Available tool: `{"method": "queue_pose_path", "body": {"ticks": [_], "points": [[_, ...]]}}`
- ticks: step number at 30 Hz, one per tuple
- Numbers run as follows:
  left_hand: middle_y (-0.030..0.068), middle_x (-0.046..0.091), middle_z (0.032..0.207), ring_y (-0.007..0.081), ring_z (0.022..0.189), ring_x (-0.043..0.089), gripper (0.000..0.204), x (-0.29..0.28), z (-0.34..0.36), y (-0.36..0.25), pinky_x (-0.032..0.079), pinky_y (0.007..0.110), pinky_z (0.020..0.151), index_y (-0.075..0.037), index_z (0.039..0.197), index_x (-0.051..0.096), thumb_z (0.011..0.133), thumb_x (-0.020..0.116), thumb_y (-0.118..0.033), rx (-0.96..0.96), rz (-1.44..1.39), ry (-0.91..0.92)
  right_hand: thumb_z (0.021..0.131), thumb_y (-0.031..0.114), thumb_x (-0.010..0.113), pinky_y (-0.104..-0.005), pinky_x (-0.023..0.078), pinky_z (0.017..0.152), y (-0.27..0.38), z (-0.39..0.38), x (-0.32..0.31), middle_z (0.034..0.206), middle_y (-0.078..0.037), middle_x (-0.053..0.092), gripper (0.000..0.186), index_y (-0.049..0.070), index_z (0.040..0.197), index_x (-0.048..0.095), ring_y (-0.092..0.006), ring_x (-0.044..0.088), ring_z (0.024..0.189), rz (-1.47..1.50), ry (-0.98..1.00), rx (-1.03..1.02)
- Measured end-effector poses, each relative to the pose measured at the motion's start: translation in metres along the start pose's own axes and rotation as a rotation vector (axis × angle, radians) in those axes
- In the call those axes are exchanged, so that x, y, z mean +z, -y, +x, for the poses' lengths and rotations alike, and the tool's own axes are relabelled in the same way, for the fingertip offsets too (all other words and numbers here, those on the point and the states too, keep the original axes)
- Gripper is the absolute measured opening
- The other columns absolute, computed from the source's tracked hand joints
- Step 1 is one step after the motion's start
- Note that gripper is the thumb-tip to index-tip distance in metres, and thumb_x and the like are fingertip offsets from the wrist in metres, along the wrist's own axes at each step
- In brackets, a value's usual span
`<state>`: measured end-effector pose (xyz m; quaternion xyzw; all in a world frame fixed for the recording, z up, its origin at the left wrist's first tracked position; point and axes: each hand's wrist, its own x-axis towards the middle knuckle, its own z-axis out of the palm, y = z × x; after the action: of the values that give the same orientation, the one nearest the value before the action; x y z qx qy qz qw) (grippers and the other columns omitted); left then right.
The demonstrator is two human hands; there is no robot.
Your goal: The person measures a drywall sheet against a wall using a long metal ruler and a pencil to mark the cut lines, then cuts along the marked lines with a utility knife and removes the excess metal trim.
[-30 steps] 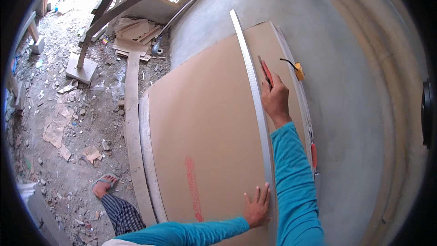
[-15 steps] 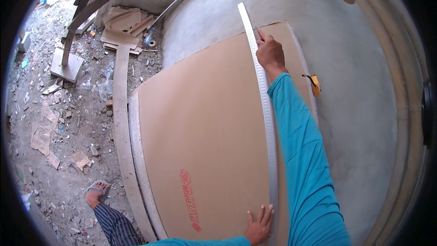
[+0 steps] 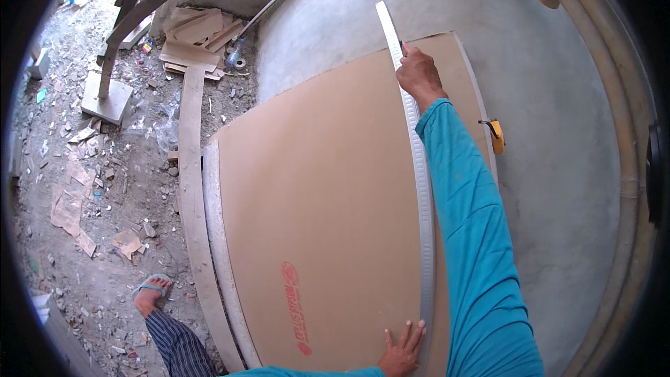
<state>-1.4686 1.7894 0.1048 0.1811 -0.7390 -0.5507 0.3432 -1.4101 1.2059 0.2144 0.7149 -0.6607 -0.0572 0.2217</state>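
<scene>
A large brown gypsum board [image 3: 321, 188] with red print lies in front of me. Along its right part runs a long silvery metal profile [image 3: 420, 167], its far end sticking out past the board's far edge. My right hand [image 3: 421, 77] is closed round a red-handled utility knife [image 3: 405, 49] beside the profile, near that far edge; most of the knife is hidden by the fingers. At the near end my left hand [image 3: 403, 352] lies flat with fingers spread, its fingertips against the profile.
A yellow tape measure [image 3: 497, 136] sits at the board's right edge. Left of the board runs a wooden plank [image 3: 192, 188], beside rubble-strewn ground. Board offcuts [image 3: 195, 31] are piled at the far left, near a wooden post [image 3: 107, 73]. Bamboo poles [image 3: 631, 153] line the right.
The whole view has shifted slightly. My right hand with the knife has come a little nearer along the profile. My left hand stays pressed at the near end.
</scene>
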Motion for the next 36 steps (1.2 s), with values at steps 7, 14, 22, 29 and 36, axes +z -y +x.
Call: {"method": "queue_pose_path", "body": {"ticks": [7,14,22,29,36], "points": [[0.0287,0.001,0.160,0.0507,0.147,0.001,0.110,-0.003,-0.003,0.000,0.015,0.086,0.096,0.011,0.149,0.023,0.070,0.078,-0.044,0.040,-0.014,0.049,0.098,0.022,0.045,-0.0470,0.054,0.089,0.006,-0.004,0.003,0.108,-0.023,0.068,0.033,0.001,0.117,0.061,-0.0395,0.066,0.102,-0.035,-0.005,0.050],[0.0341,0.001,0.158,0.0543,0.145,-0.002,0.107,0.016,0.003,0.001,0.009,0.088,0.094,0.008,0.150,0.024,0.070,0.076,-0.042,0.056,-0.056,-0.091,0.099,0.022,0.045,-0.0459,0.056,0.085,0.010,-0.032,-0.008,0.107,-0.023,0.068,0.031,-0.001,0.114,0.061,-0.0399,0.068,0.098,0.001,0.008,0.111],[0.0307,0.004,0.159,0.0536,0.146,-0.005,0.094,0.033,0.000,0.002,0.007,0.090,0.093,-0.001,0.152,0.027,0.076,0.069,-0.038,0.087,-0.015,-0.136,0.099,0.019,0.046,-0.0454,0.057,0.085,0.010,-0.061,-0.009,0.105,-0.024,0.068,0.028,-0.005,0.107,0.059,-0.0398,0.068,0.097,0.003,0.011,0.146],[0.0279,0.004,0.160,0.0542,0.145,-0.006,0.072,0.034,0.004,0.002,0.006,0.091,0.090,-0.007,0.151,0.032,0.088,0.055,-0.034,0.085,0.019,-0.203,0.094,0.015,0.050,-0.0483,0.056,0.084,0.004,-0.081,-0.004,0.098,-0.027,0.069,0.023,-0.005,0.104,0.056,-0.0429,0.068,0.094,-0.031,-0.019,0.161],[0.0208,0.014,0.160,0.0408,0.149,0.009,0.095,0.017,-0.003,-0.003,0.028,0.084,0.091,0.001,0.148,0.032,0.077,0.075,-0.043,-0.007,0.034,-0.064,0.094,0.012,0.051,-0.0473,0.056,0.083,0.006,-0.083,-0.005,0.097,-0.026,0.069,0.019,-0.005,0.100,0.055,-0.0422,0.069,0.092,0.018,-0.045,0.156]]}}
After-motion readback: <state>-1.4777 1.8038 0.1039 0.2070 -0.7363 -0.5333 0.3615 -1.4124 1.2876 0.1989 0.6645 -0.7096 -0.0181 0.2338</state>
